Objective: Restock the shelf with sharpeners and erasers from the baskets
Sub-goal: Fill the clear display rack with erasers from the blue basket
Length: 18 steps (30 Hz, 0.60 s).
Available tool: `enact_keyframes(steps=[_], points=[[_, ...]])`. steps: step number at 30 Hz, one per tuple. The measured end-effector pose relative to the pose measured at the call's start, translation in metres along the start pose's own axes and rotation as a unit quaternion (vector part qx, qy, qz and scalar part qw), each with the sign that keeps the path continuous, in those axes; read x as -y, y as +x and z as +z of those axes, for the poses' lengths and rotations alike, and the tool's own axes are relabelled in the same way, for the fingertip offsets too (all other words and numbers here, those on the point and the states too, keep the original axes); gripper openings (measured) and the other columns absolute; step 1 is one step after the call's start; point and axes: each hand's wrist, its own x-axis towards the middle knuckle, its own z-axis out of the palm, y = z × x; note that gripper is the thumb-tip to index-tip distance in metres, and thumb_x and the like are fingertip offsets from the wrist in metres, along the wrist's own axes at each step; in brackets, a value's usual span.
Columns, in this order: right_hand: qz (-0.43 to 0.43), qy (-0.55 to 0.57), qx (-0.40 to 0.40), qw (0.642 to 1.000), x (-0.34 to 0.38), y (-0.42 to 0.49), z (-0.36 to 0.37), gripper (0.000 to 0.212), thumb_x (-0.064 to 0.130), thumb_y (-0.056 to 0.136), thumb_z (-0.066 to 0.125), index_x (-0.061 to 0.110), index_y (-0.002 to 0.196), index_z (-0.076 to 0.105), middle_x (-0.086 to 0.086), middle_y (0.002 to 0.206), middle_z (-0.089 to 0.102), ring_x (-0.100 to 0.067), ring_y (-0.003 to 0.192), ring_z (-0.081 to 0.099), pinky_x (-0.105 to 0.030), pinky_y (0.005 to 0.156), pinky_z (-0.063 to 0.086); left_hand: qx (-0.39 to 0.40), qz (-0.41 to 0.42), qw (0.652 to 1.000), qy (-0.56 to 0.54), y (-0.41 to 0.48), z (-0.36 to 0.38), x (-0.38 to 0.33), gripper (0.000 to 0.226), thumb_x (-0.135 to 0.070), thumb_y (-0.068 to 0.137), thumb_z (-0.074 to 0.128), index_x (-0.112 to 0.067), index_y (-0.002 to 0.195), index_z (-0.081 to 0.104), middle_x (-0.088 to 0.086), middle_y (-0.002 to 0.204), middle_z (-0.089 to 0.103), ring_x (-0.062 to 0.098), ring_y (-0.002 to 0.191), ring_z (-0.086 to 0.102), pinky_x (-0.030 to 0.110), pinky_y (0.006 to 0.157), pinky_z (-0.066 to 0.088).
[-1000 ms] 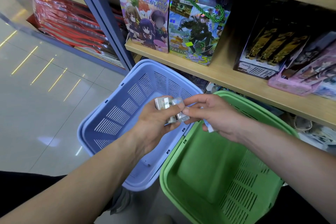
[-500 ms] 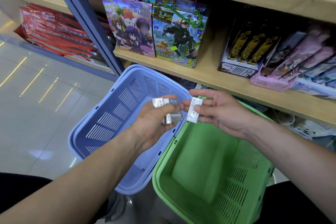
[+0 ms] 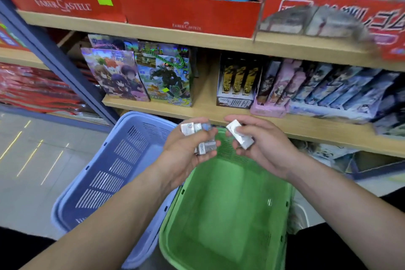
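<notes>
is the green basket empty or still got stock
Empty, as far as shows: the green basket has a bare floor; its near end is out of frame.

Top-right boxes [image 3: 311,22] blurred, unreadable. Left hand [image 3: 186,158] hides part of erasers [image 3: 189,130]; count unclear. Print on eraser [image 3: 240,137] in right hand [image 3: 265,149] illegible. Green basket [image 3: 219,215] cropped below.

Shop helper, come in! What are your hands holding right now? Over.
Left hand grips several small packs. Right hand pinches one pack. Green basket beneath them. Nothing between hands and shelf.
</notes>
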Motion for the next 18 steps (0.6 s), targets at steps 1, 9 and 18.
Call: enact_keyframes(steps=[1, 9, 18], points=[[-0.009, 0.024, -0.007, 1.000, 0.004, -0.003, -0.005, 0.037, -0.007, 0.098, 0.045, 0.010, 0.116, 0.072, -0.010, 0.097, 0.071, -0.017, 0.069, 0.062, -0.026, 0.062, 0.051, 0.002, 0.007, 1.000, 0.005, -0.001, 0.008, -0.001, 0.027, 0.000, 0.088, 0.071, -0.018, 0.107, 0.064, 0.009, 0.097, 0.074, 0.023, 0.077, 0.073, 0.028, 0.059, 0.058], [-0.103, -0.004, -0.017, 0.995, 0.039, -0.033, -0.032, 0.033, -0.011, 0.093, 0.059, 0.011, 0.118, 0.065, -0.007, 0.106, 0.076, -0.025, 0.092, 0.075, -0.035, 0.079, 0.063, 0.009, 0.096, 0.992, 0.079, -0.021, 0.056, -0.022, 0.027, -0.002, 0.089, 0.071, -0.021, 0.105, 0.062, 0.005, 0.092, 0.074, 0.021, 0.075, 0.073, 0.027, 0.058, 0.057], [-0.207, -0.118, -0.051, 0.970, 0.073, -0.079, -0.059, 0.033, -0.003, 0.092, 0.066, 0.024, 0.111, 0.071, -0.001, 0.094, 0.077, -0.013, 0.085, 0.071, -0.029, 0.084, 0.052, 0.037, 0.167, 0.971, 0.166, -0.052, 0.082, -0.060, 0.026, 0.005, 0.090, 0.067, -0.014, 0.107, 0.063, 0.009, 0.090, 0.075, 0.026, 0.074, 0.073, 0.036, 0.063, 0.056]])
